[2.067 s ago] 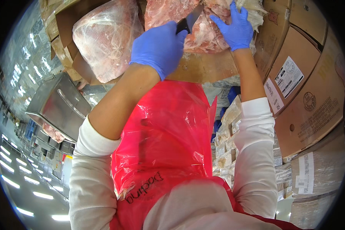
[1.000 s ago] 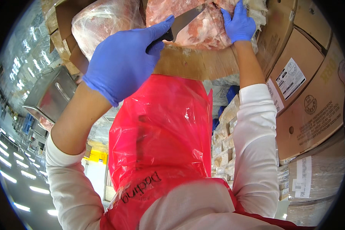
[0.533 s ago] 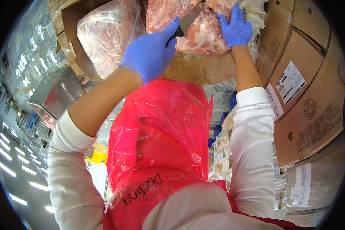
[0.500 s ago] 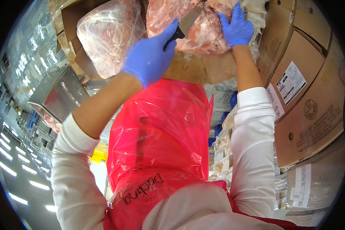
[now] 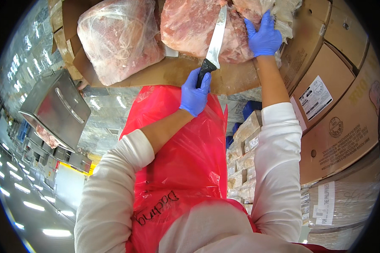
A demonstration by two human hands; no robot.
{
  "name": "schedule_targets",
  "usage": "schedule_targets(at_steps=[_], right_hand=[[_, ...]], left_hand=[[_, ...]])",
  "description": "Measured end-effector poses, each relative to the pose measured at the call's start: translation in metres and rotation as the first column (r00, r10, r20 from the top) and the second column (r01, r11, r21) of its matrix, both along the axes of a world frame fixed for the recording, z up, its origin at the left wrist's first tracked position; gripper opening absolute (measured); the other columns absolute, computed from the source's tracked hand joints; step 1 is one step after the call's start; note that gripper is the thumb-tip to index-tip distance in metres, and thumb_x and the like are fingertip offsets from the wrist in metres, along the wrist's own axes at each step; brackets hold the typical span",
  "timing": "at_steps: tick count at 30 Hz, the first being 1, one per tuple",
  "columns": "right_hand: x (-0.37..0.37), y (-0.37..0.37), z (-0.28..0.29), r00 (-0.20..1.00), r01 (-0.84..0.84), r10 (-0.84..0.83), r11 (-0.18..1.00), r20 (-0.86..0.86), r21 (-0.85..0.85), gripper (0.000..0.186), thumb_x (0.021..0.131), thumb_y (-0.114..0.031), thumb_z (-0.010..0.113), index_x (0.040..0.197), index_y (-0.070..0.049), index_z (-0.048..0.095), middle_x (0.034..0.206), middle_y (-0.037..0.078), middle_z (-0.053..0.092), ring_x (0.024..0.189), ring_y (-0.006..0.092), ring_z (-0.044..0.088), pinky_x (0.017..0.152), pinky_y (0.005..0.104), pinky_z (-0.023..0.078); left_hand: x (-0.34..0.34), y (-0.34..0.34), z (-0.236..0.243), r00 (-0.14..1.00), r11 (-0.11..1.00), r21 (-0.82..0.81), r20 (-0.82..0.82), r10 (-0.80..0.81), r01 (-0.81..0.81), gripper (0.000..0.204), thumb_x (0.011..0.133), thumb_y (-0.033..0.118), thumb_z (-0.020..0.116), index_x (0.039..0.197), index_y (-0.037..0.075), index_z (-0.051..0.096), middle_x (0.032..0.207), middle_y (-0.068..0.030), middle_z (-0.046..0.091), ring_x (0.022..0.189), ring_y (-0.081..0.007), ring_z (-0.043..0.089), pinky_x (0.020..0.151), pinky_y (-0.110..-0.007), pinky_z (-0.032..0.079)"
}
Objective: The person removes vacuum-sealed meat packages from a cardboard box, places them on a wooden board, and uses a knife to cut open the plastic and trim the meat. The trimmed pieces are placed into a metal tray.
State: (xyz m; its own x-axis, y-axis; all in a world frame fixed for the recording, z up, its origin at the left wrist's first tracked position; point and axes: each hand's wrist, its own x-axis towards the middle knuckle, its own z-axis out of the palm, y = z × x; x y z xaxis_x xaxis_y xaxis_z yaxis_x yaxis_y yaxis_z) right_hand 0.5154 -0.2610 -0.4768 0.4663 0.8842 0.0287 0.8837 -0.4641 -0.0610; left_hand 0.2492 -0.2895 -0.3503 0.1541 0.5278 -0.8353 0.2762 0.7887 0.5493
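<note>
My left hand (image 5: pixel 195 93), in a blue glove, is closed round the black handle of a knife (image 5: pixel 216 39). Its broad pale blade points up and slightly right, over a large block of pale pink raw meat (image 5: pixel 185 31). Whether the edge touches the meat, I cannot tell. On the right side of that block rests my right hand (image 5: pixel 264 39), also gloved in blue, with its fingers spread against the meat. Left of the block lies a second piece of meat wrapped in clear film (image 5: pixel 116 42). Both lie on brown cardboard (image 5: pixel 236 78).
Crumpled clear plastic (image 5: pixel 285 17) lies beyond my right hand. Brown cartons (image 5: pixel 325 88) are stacked at the right. A steel bin (image 5: pixel 59 105) with some meat by its lower rim stands at the left. Several stacked packages (image 5: pixel 242 168) are below, past my red apron (image 5: pixel 177 168).
My left hand has drawn back toward me and to the right, and the knife has swung to point more upright, showing its whole blade. My right hand has shifted slightly and stays on the meat.
</note>
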Motion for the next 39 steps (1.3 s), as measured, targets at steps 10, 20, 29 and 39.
schedule_targets(at_steps=[10,20,29,39], right_hand=[[0.008,0.009,0.037,0.97,0.151,-0.129,0.984,-0.204,0.099,0.063,0.089,-0.059,0.061,0.125,-0.007,0.066,0.121,0.017,0.068,0.098,0.0358,0.069,0.082,0.0422,0.054],[0.023,-0.022,0.094,0.924,0.315,-0.349,0.925,-0.152,-0.21,0.06,0.086,-0.061,0.062,0.114,-0.009,0.073,0.126,0.016,0.065,0.113,0.0377,0.062,0.097,0.0434,0.047],[-0.058,0.087,0.173,0.88,-0.455,0.469,0.878,0.076,-0.147,0.038,0.086,-0.043,0.072,0.103,-0.009,0.076,0.131,0.009,0.06,0.104,0.03,0.061,0.093,0.0402,0.046],[-0.033,0.12,0.125,0.72,-0.569,0.57,0.811,-0.395,0.133,0.029,0.091,-0.032,0.068,0.101,-0.006,0.075,0.113,0.008,0.068,0.091,0.0288,0.063,0.083,0.0369,0.05]], left_hand=[[-0.073,0.041,0.004,0.948,0.911,0.262,-0.06,-0.313,0.318,0.035,0.096,0.021,0.068,0.125,0.001,0.06,0.078,-0.0052,0.063,0.066,-0.0073,0.056,0.061,-0.027,0.049],[-0.094,0.057,0.036,0.966,0.925,0.278,-0.07,-0.248,0.258,0.037,0.094,0.019,0.07,0.126,0.001,0.06,0.082,-0.0056,0.067,0.068,-0.0062,0.056,0.062,-0.026,0.049],[-0.113,0.068,0.034,0.996,0.987,0.141,-0.037,-0.076,0.081,0.039,0.095,0.019,0.07,0.126,-0.001,0.059,0.084,-0.0054,0.067,0.07,-0.0061,0.057,0.063,-0.025,0.049],[-0.115,0.08,0.023,0.996,0.966,0.247,0.008,-0.085,0.081,0.038,0.1,0.021,0.062,0.132,0.002,0.054,0.079,0.0016,0.057,0.066,-0.004,0.05,0.05,-0.021,0.041]])
